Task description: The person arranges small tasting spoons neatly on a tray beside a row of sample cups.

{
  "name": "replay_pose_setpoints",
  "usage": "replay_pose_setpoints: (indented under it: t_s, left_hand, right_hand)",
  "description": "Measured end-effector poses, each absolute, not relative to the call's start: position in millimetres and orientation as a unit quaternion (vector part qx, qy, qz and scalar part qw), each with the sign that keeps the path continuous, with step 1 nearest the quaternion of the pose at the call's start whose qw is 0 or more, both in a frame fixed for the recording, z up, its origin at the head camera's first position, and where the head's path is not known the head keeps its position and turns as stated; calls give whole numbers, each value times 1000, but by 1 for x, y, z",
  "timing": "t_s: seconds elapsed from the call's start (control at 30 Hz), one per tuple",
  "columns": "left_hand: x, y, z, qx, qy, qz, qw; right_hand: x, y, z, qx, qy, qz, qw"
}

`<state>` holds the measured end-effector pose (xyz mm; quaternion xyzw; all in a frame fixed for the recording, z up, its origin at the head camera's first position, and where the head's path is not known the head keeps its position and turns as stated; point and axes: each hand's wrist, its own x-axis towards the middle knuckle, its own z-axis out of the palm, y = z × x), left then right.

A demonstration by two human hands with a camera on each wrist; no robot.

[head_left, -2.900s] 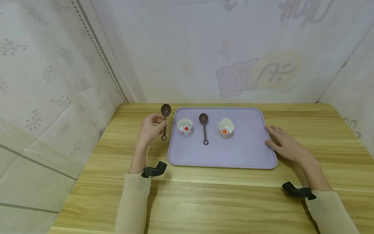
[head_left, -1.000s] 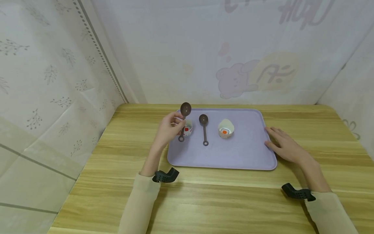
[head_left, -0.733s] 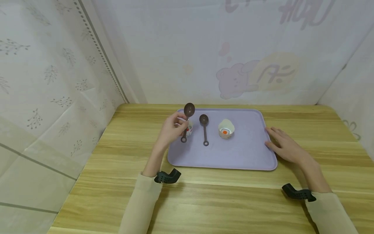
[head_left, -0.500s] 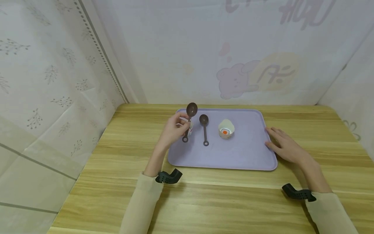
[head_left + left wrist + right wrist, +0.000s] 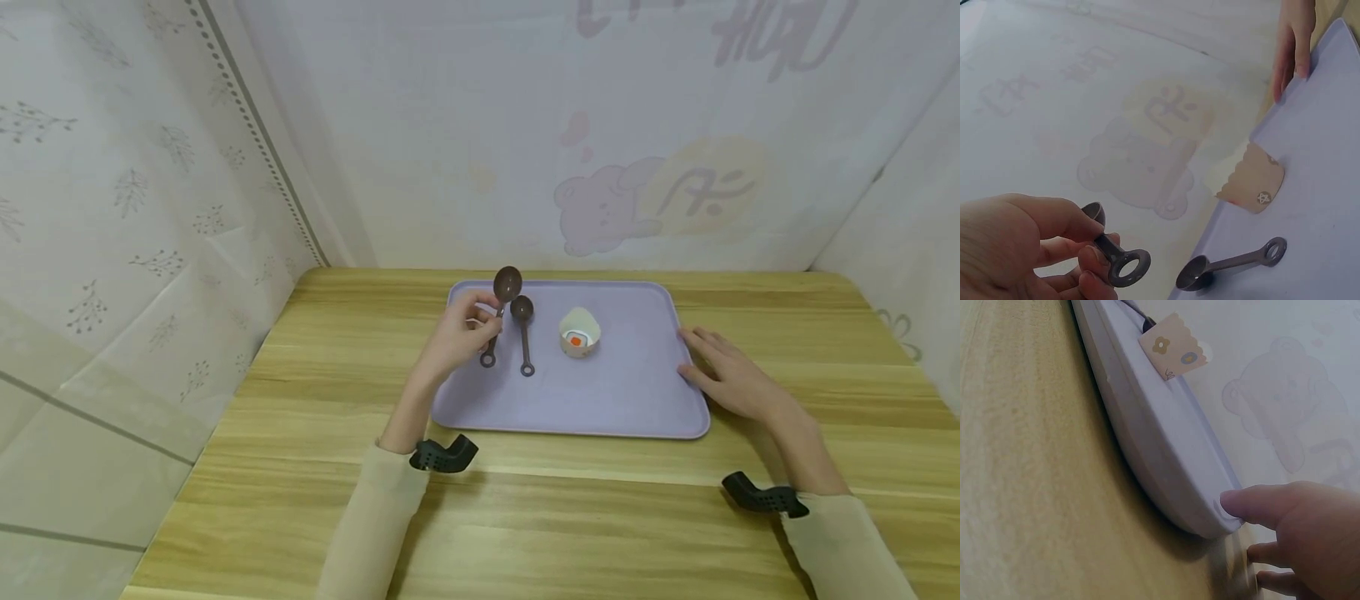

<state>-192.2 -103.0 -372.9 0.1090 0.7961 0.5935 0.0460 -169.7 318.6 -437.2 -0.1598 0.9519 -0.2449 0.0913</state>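
My left hand (image 5: 453, 337) pinches a dark brown measuring spoon (image 5: 507, 284) by its handle, bowl up and ring end down, above the left part of the lilac tray (image 5: 637, 383). A second brown measuring spoon (image 5: 525, 342) lies on the tray just right of it; the held bowl comes close to the lying one in the head view. Farther right stands a paper baking cup (image 5: 579, 343) with an orange-and-white piece inside. The baking cup with a red piece is hidden behind my left hand. My right hand (image 5: 731, 375) touches the tray's right rim, fingers fairly straight, thumb on the edge (image 5: 1232, 515).
The tray lies on a wooden table (image 5: 570, 517). Light patterned curtains (image 5: 450, 150) hang behind and at the sides. Each forearm carries a black wrist mount (image 5: 444, 455).
My left hand has carried the spoon rightward from beside the tray to over it, near the lying spoon, covering the red-piece cup. My right hand has stayed at the rim.
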Motion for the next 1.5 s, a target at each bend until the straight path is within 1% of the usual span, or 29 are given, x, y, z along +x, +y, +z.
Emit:
replay_pose_setpoints:
  t_s: [0.73,1.3,1.5]
  left_hand:
    - [-192,-79,-369,139,796,586,55]
    - [-193,-68,-369,145,778,609,42]
    - [-195,-62,-370,150,765,624,48]
  right_hand:
    - [-169,320,-439,-163,952,-245,83]
    - [-170,319,-438,-166,953,-242,77]
    - [-169,318,-438,-167,953,-239,75]
